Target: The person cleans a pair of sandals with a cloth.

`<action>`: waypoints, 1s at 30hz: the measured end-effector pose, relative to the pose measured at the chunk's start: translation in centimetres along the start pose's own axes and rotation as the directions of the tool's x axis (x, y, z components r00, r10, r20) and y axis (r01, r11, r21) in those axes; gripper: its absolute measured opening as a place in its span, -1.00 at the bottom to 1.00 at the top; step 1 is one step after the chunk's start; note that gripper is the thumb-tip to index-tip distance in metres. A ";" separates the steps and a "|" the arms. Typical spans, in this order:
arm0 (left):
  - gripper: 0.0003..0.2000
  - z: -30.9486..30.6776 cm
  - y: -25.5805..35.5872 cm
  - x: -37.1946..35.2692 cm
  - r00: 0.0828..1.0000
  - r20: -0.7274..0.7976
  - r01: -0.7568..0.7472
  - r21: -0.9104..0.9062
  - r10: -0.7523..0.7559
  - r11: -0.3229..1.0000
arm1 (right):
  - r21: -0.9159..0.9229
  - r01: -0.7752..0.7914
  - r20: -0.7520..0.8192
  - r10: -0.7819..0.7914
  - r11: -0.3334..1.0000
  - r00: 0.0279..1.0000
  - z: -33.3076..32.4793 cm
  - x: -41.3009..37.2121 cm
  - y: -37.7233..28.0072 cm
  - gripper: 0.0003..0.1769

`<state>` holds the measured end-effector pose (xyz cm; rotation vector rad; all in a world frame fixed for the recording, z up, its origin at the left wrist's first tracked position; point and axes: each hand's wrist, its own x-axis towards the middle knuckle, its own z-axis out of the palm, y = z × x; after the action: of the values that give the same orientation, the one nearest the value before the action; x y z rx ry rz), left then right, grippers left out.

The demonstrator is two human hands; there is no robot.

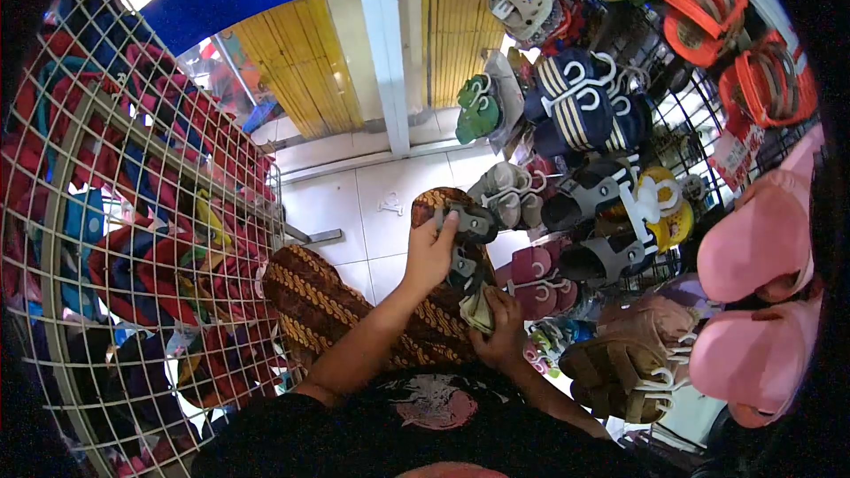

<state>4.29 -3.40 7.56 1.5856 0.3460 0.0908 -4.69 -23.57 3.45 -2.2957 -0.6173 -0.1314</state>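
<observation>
Over the brown patterned cloth on my lap [323, 301], my left hand [431, 252] has its fingers closed on a dark grey sandal [476, 224]. A second dark grey sandal [461, 267] hangs just below it, beside my left wrist. To the right and nearer my body, my right hand [503, 329] is closed on a pale crumpled cloth [476, 312], whose material is hard to make out. The cloth lies close under the second sandal.
A wire grid rack [150, 239] with colourful footwear stands at the left. On the right hang striped sandals [580, 106], grey sandals [606, 261] and pink clogs [753, 248]. A white hanger [390, 204] lies on the tiled floor [328, 212]. A white post [385, 53] rises ahead.
</observation>
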 end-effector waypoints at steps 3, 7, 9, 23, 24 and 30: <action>-0.67 -0.9 -4.8 1.7 0.913 0.251 0.399 -0.711 -0.321 0.579 | -0.038 0.056 0.003 -0.055 0.998 0.998 1.0 -0.5 2.0 -0.14; -0.56 -4.8 -6.4 2.7 0.887 0.391 0.462 -0.742 -0.248 0.486 | -0.039 -0.026 0.056 0.028 0.999 0.998 1.2 0.3 0.5 -0.14; -0.56 -6.1 -5.9 2.8 0.872 0.467 0.478 -0.742 -0.150 0.471 | -0.049 -0.001 0.052 0.003 0.999 0.999 1.0 0.7 -0.2 -0.16; -0.49 -5.2 -4.9 1.8 0.793 0.608 0.594 -0.753 -0.046 0.283 | 0.022 -0.099 0.068 0.098 0.995 0.993 2.0 0.8 -0.7 -0.19; -0.50 -5.4 -4.6 1.8 0.801 0.598 0.581 -0.763 -0.032 0.284 | 0.019 -0.048 0.059 0.047 0.999 0.997 2.2 0.9 -0.4 -0.19; -0.61 -6.2 -3.9 0.1 0.871 0.460 0.489 -0.849 -0.175 0.201 | -0.057 0.030 0.087 -0.025 0.998 0.996 2.6 1.7 -1.0 -0.19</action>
<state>2.09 2.66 4.03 0.2108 0.3163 -0.2428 -3.90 -20.46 2.65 -2.3595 -0.6981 -0.0640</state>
